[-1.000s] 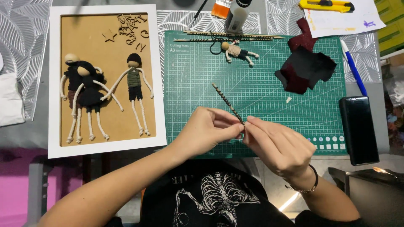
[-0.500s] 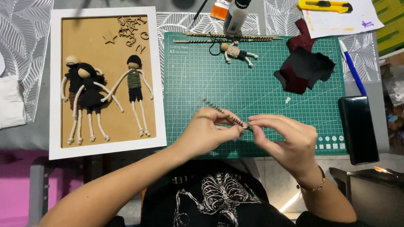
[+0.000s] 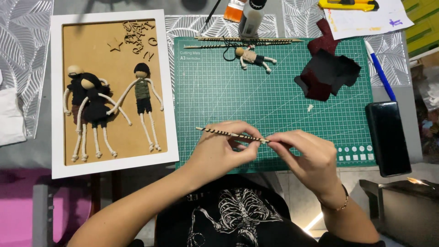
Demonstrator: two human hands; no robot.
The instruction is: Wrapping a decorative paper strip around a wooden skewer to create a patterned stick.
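Note:
A thin stick wrapped in dark and pale thread (image 3: 215, 131) lies nearly level over the near edge of the green cutting mat (image 3: 274, 96). My left hand (image 3: 224, 151) pinches its middle. My right hand (image 3: 306, 158) grips its right end, which is hidden in the fingers. The stick's left tip pokes out free to the left.
A white frame (image 3: 171, 114) with rope dolls (image 3: 98, 110) sits at left. On the mat lie a small doll (image 3: 254, 58), dark red and black fabric pieces (image 3: 327, 75) and more wrapped sticks (image 3: 249, 40). A black phone (image 3: 388, 137), blue pen (image 3: 379, 71), yellow cutter (image 3: 350, 4) and a brush lie around.
The stick has swung from a steep diagonal, pointing away, down to nearly horizontal. Both hands kept hold and shifted slightly left and toward me.

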